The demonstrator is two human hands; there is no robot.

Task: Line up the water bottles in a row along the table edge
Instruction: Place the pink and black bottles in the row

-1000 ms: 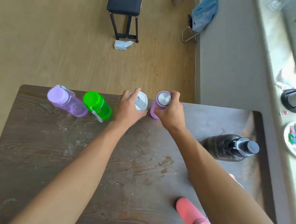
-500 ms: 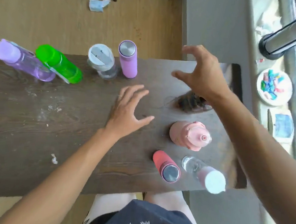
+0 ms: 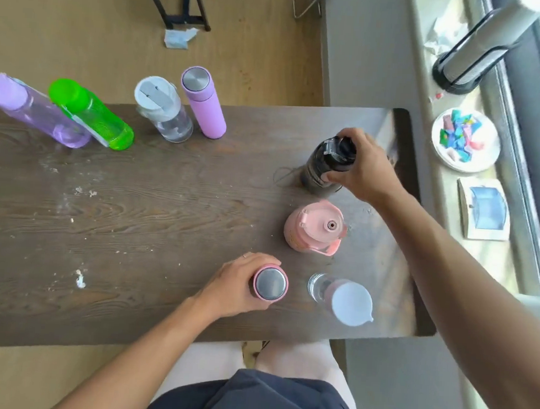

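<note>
Along the far edge of the dark wooden table (image 3: 133, 214) stand a clear purple bottle (image 3: 35, 111), a green bottle (image 3: 93, 113), a clear bottle with a grey lid (image 3: 163, 110) and a lilac flask (image 3: 203, 105). My right hand (image 3: 363, 169) grips the top of a dark smoky bottle (image 3: 324, 166) at the right. My left hand (image 3: 237, 285) is wrapped around a red flask with a steel cap (image 3: 270, 283) near the front edge. Between them stands a pink jug (image 3: 315, 228). A clear bottle with a white cap (image 3: 342, 297) stands right of the red flask.
To the right runs a sill with a white plate of coloured pieces (image 3: 465, 139), a small white box (image 3: 484, 208) and a black-and-silver cylinder (image 3: 474, 55). Stool legs (image 3: 180, 6) and a crumpled tissue (image 3: 178, 38) are on the floor beyond the table.
Both hands left the grey-lidded bottle and the lilac flask at the far edge. The right hand closed on the dark bottle; the left hand dropped back and closed on the red flask.
</note>
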